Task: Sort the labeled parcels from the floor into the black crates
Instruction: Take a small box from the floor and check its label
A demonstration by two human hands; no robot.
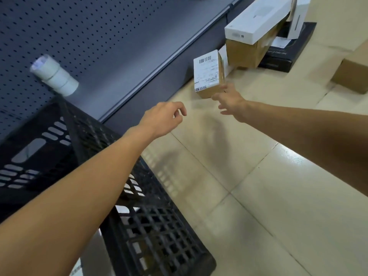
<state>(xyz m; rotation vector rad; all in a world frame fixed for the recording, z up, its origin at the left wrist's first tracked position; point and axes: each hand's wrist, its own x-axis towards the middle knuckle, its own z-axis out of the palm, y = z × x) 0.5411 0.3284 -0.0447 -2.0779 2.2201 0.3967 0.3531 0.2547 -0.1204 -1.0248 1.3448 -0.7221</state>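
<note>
While both our arms stretch out over the floor (258, 206), we judge the step in hand to be the reach for the next parcel, not yet a grasp. Our right hand (229, 101) is spread, fingers apart and straight, its fingertips at the near lower corner of the small labeled parcel (208, 73); whether they already touch the cardboard we cannot tell through the blur. Our left hand (163, 118) hangs over the floor just beside the far edge of the black crate (155, 222), fingers loosely curled and holding nothing. The parcel is a small brown cardboard box, standing tilted on the floor by the foot of the dark shelf base (149, 62), a white shipping label with barcodes covering its broad face. Behind it lies a pile of other boxes (256, 34), white glossy cartons on brown cardboard and a flat black one, with another brown carton (352, 70) at the right edge. The crate is rigid black plastic with lattice walls and slotted openings; we cannot see its contents. The floor is pale glazed tile, glossy and likely slick, so the box may slide if pushed. The next move, in our judgement, calls for closing the right hand round the box's narrow sides, perhaps steadying with the left, then carrying it back to the crate. White tape rolls (55, 76) hang on the perforated panel (69, 26).
</note>
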